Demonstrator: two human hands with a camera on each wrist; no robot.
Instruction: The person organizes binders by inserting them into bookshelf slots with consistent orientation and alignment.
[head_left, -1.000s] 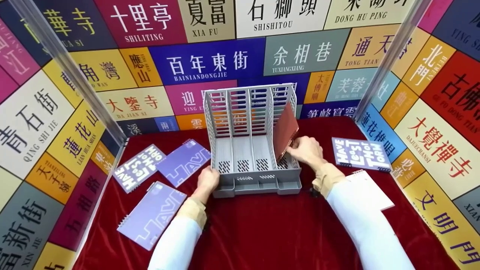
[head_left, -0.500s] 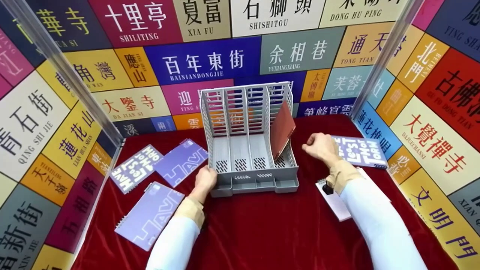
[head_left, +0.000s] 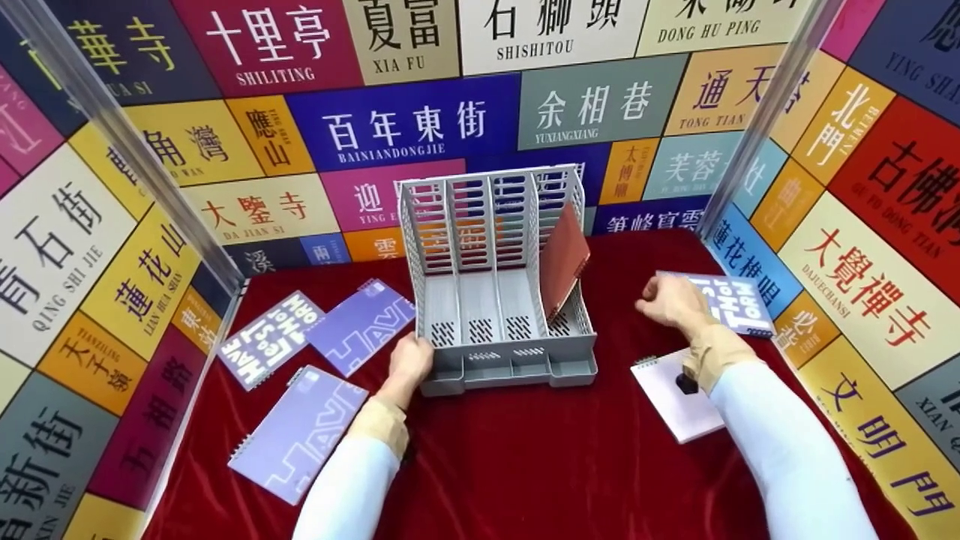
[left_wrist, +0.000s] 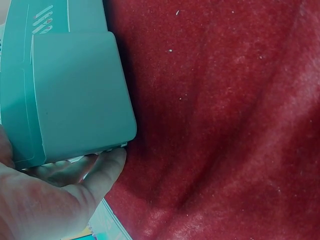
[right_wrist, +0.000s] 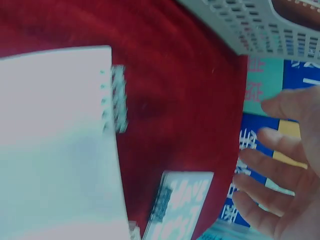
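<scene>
A grey desktop file rack (head_left: 517, 351) with upright dividers stands at the middle of the table. My left hand (head_left: 409, 364) grips its front left corner; in the left wrist view the fingers (left_wrist: 107, 170) lie along the rack's side, and part of the thumb shows at the edge. A reddish-brown spiral notebook (head_left: 564, 259) leans in the rack's rightmost slot. To the right, my right hand (head_left: 679, 304) hangs above the table, holding nothing, its fingers loosely bent. Below it are a lettered notebook (head_left: 739, 304), partly covered by the hand, and a white spiral notepad (head_left: 667, 394), partly under the forearm.
Left of the rack lie a lettered notebook (head_left: 274, 339), a purple notebook (head_left: 360, 322) and a larger purple notebook (head_left: 296, 435). Dark red velvet (head_left: 525, 465) covers the table. Panels with large characters (head_left: 405, 124) enclose the back and sides.
My right hand has let go of the reddish-brown notebook, which stays leaning in the right slot, and has moved right, over the lettered notebook. My left hand stays on the rack.
</scene>
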